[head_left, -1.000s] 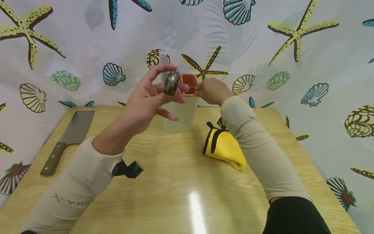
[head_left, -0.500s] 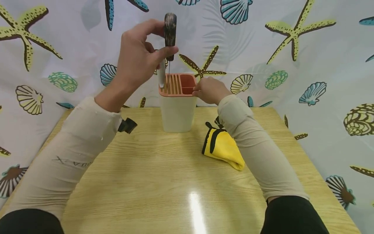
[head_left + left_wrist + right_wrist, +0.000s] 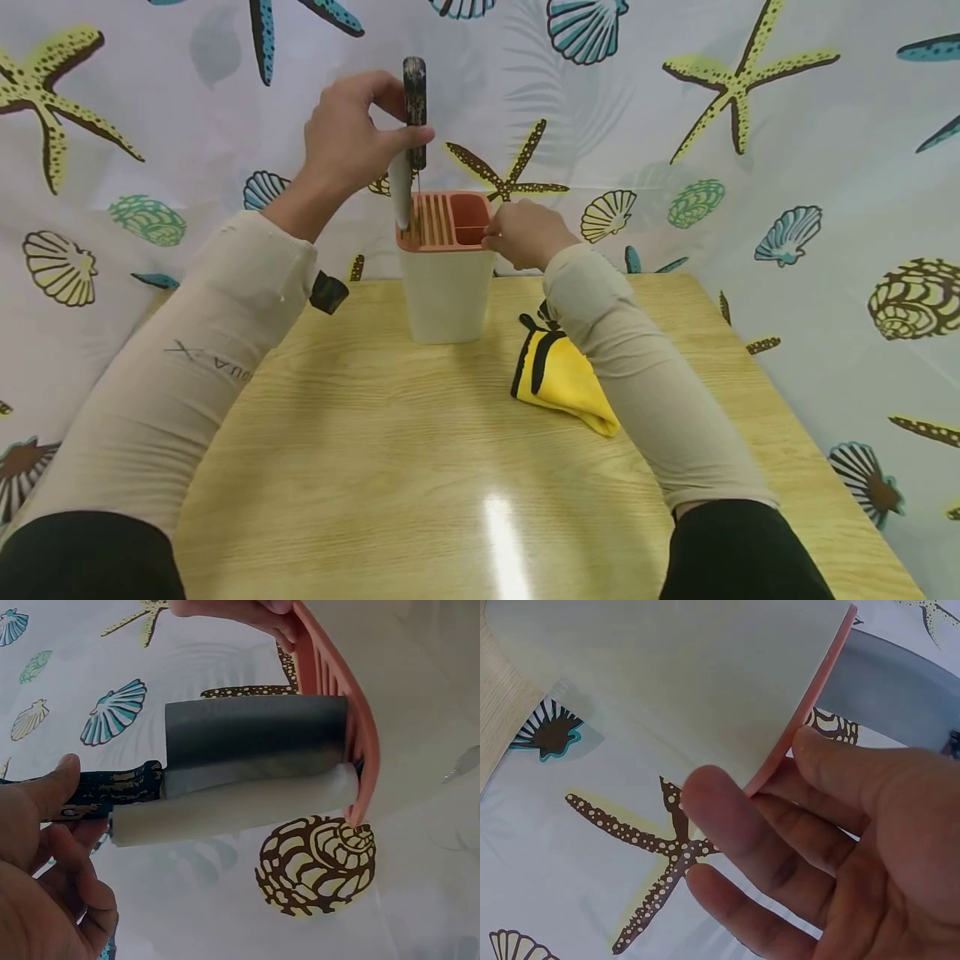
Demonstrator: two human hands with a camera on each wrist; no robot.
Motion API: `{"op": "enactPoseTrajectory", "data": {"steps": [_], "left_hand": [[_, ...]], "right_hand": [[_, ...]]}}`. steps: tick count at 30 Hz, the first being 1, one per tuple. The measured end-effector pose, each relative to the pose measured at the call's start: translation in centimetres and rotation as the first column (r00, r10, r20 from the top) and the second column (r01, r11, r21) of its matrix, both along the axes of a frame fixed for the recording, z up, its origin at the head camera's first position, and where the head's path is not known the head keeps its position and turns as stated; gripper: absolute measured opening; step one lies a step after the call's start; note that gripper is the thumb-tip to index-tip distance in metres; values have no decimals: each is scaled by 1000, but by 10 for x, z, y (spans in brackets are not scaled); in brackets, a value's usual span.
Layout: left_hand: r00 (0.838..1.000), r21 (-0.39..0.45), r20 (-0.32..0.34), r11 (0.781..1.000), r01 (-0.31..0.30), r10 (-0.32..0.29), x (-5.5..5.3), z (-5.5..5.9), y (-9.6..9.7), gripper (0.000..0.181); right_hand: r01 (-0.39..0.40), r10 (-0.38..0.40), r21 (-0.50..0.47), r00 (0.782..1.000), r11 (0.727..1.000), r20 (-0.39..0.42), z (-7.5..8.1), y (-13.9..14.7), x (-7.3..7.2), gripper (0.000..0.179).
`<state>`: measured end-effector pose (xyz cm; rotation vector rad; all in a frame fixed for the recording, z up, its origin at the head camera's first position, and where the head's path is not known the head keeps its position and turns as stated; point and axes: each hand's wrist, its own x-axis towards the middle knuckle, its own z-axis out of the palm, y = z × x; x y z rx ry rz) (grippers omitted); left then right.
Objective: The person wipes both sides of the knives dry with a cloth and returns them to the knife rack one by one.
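Cleaver (image 3: 225, 742) stands upright at the head view's upper centre, its dark handle pinched in your left hand (image 3: 345, 125), blade meeting the slotted top of the knife holder (image 3: 447, 296), whose right rim your right hand (image 3: 528, 233) grips.

Both arms (image 3: 172, 358) reach forward, left grip (image 3: 352, 129) pinching, higher than right grip (image 3: 528, 235).

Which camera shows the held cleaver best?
The left wrist view: the cleaver shows its blade broadside. The head view shows the handle with the blade edge-on; the right wrist view, only part of the blade.
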<state>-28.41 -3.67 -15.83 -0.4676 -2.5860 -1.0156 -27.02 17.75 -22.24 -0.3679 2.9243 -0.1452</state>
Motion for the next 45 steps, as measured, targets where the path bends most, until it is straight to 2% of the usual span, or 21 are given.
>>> {"op": "enactPoseTrajectory", "data": {"steps": [2,7,14,18,24,29,38,45], "left_hand": [[1000,-13,27,1000,-3,4,-4,-6,-1,43],[999,-35,44,999,-8,10,-11,-15,-1,48],[998,-87,50,995,40,-36,-19,-17,-1,43],[996,-58,62,996,69,-66,-22,-18,0,42],[997,-44,51,997,67,-65,-28,-27,-2,48],[994,-8,80,997,76,-75,-32,-31,-8,44],[979,-17,188,996,86,-81,-32,-36,-4,50],[976,12,175,992,127,-128,-28,-38,-2,50]], "right_hand": [[-1,0,3,1000,1000,4,0,-1,0,38],[10,-10,-8,1000,1000,11,-2,-2,1,40],[22,-21,-21,1000,1000,19,-1,-2,0,39],[35,-34,-27,999,999,22,0,-1,1,39],[38,-38,-27,999,999,18,-2,-1,1,39],[28,-28,-18,1000,999,9,-2,-2,3,39],[22,-22,-21,1000,1000,-2,-1,-4,5,39],[16,-17,-19,1000,1000,-12,-1,-3,6,39]]}}
